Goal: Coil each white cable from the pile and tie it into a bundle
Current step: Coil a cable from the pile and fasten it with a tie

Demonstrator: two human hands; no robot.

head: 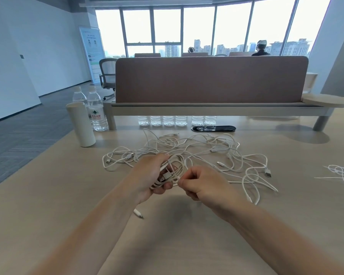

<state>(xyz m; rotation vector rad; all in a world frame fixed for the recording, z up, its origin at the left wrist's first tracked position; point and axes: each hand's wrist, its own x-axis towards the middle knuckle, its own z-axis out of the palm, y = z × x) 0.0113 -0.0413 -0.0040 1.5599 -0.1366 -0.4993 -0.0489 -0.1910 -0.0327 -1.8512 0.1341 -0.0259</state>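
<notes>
The left hand (151, 175) grasps a round coil (172, 171) of thin white cable; the right hand (199, 185) pinches its end, before the tangled pile (203, 151) on the smooth table (68, 195)

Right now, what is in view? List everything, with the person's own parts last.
coiled cable: one, white, in the left grip
cable pile: one tangle, white, on the table behind the hands
loose plug: one, white, on the table beside the left forearm
thin strands: a few, white, at the table's right edge
flask: one, cream, upright at far left
water bottles: two, clear, behind the flask
bottle bases: six, clear, in a row under the shelf
partition: one, brown, across the desk
table: one, light wood
left grip: the left hand, holds the coiled cable
right grip: the right hand, pinches a strand of the coil
</notes>
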